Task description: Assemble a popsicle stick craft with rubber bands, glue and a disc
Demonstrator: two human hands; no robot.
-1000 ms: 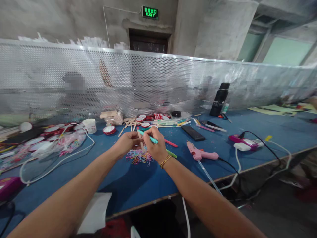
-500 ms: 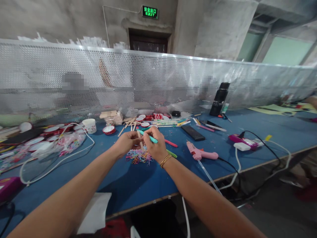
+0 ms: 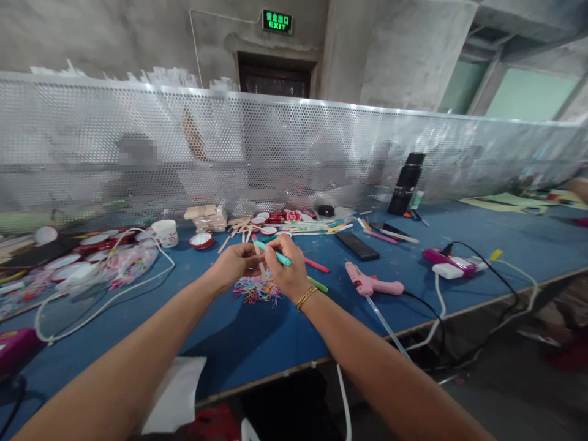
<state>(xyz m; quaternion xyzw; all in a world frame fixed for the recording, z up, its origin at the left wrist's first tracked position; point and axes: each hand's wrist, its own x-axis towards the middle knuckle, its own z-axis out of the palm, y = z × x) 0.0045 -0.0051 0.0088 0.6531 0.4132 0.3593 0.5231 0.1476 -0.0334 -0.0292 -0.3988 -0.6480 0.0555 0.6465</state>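
- The left hand pinches 1 stick between thumb and fingers; the stick is held above the bands, with its reddish end up.
- The right hand grips 1 teal marker as for writing. The tip is at the stick or just beside it; I cannot tell if it touches.
- The stick is narrow, so I judge the tip could slip over its edge and stain the left fingers, if the stick turns in the pinch.
- If this pinch becomes loose, the stick could drop into the bands on the table.
- The bracelet could catch some bands, if the right wrist goes low over them.
- The red marker and the green marker lie near the right hand; a careless push could make these 2 roll.
- The glue gun lies farther right, and its glue rod reaches past the table edge; the right forearm could knock it. Whether the gun is hot, I cannot tell.
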